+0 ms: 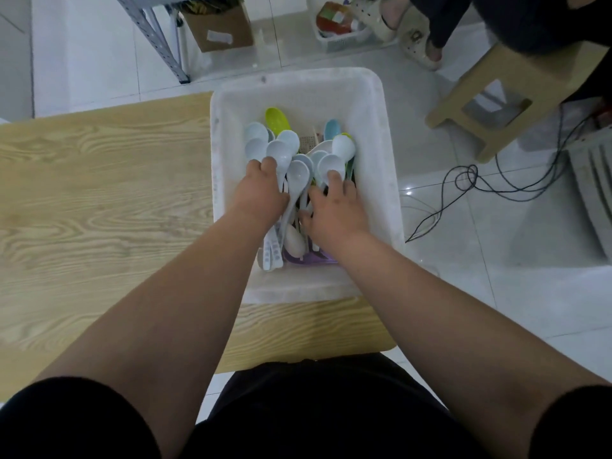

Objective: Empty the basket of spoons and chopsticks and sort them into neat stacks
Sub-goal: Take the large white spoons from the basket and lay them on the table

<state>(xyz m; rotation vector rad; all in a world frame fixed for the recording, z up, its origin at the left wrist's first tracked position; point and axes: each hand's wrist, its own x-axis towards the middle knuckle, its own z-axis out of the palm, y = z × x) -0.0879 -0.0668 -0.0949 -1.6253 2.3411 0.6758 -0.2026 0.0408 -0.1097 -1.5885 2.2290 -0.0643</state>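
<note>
A white plastic basket (381, 134) sits at the right end of the wooden table (99, 193). Inside lies a heap of white spoons (280, 154), plus a lime green spoon (277, 118) and a light blue spoon (331, 128) at the far side. Both hands are down in the basket. My left hand (261, 193) grips a bundle of white spoons by their handles. My right hand (334, 207) curls its fingers round other white spoons on the right side. A purple item (311, 260) shows at the basket's near end. Chopsticks are mostly hidden under the spoons.
Bare light wood tabletop spreads to the left of the basket. On the tiled floor to the right stand a wooden stool (516, 97) and black cables (480, 183). A cardboard box (222, 28), a small basket (344, 31) and another person's feet (417, 38) lie beyond.
</note>
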